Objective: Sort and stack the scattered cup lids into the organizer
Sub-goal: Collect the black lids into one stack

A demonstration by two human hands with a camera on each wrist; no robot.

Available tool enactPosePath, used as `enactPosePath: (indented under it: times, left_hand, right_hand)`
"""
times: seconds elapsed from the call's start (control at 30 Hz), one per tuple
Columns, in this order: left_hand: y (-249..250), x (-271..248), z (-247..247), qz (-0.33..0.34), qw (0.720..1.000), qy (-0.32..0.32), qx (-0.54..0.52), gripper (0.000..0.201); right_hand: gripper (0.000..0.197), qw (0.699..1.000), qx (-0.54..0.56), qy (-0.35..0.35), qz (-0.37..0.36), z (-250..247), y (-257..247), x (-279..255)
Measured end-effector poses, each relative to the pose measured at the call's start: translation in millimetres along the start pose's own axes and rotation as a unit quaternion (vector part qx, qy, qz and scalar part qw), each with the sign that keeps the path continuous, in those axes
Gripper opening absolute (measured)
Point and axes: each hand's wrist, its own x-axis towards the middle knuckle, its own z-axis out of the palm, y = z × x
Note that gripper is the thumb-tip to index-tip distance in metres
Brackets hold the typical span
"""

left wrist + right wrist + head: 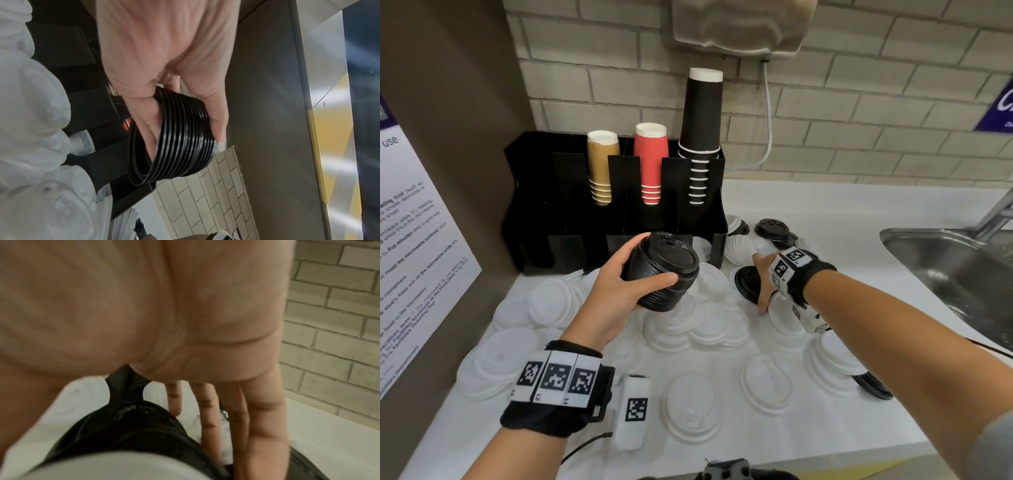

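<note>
**Black lids gathered in the left hand, right hand reaching for another**

The left hand [616, 291] holds a stack of black lids [664, 270] above the worktop [825, 212], just in front of the organizer [571, 219]. Its grip wraps the stack, thumb on one side and fingers [218, 116] on the other, which keeps the nested rims aligned; the left wrist view shows about 12 rims. Collecting 1 colour in the hand before slotting it probably saves trips to the organizer.

The right hand [765, 274] reaches down over a loose black lid [746, 284] lying among the white ones. Its fingers [207, 410] point down, fairly straight, beside the lid; the right wrist view is blurred, so I cannot tell whether this grip has closed on it. The lid looks like the next addition to the black stack.

Counts: the organizer's upper slots hold 3 columns of cups, 1 tan [602, 164], 1 red [650, 161] and 1 black [700, 133]. Its lower front bays look mostly dark, with something white showing in the rightmost. White lids [691, 407] lie scattered and overlapping across the worktop, well over 12, too many to count exactly. Besides the held stack, at least 3 more black lids show: 1 under the right hand, 1 further back [772, 228] and 1 beneath the right forearm [873, 387]. A sink [914, 240] sits to the right
</note>
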Motion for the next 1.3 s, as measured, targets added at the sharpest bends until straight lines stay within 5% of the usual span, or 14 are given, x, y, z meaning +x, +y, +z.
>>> enactPosePath:
  times: [0.2, 0.33, 0.43, 0.57, 0.67, 0.8, 1.13, 1.3]
  left_hand:
    - [1.3, 0.9, 0.9, -0.001, 1.000, -0.005, 0.002, 0.085]
    - [-1.6, 1.6, 6.2, 0.000, 1.000, -0.010, -0.008, 0.080]
    - [-3.5, -0.5, 9.6, 0.001, 1.000, -0.023, -0.006, 0.071]
    - [-4.4, -3.5, 10.4, 0.008, 1.000, -0.018, -0.004, 0.074]
    - [-2.8, -6.4, 10.8, 0.019, 1.000, -0.014, 0.005, 0.072]
    - [0.9, -10.5, 12.0, 0.028, 0.999, -0.023, 0.026, 0.069]
    - [4.3, -17.4, 11.9, 0.019, 0.994, -0.054, 0.097, 0.081]
    - [6.2, -21.4, 13.4, 0.022, 0.995, -0.053, 0.081, 0.077]
  right_hand:
    - [0.115, 0.992, 0.117, 0.031, -0.027, -13.2, 5.9, 5.2]
    - [0.106, 0.955, 0.264, 0.117, -0.062, -31.7, 7.8, 1.2]
    - [0.092, 0.884, 0.417, 0.185, -0.099, -36.8, 3.8, -7.3]
    - [0.071, 0.721, 0.655, 0.144, -0.175, -42.7, -3.9, -38.1]
    - [0.055, 0.675, 0.685, 0.137, -0.237, -40.8, -15.9, -66.0]
    - [0.059, 0.661, 0.674, 0.168, -0.284, -35.5, -36.4, -90.6]
    - [0.052, 0.731, 0.560, 0.175, -0.348, -38.4, -40.5, -101.6]
    - [0.052, 0.731, 0.546, 0.192, -0.361, -38.1, -42.0, -104.6]
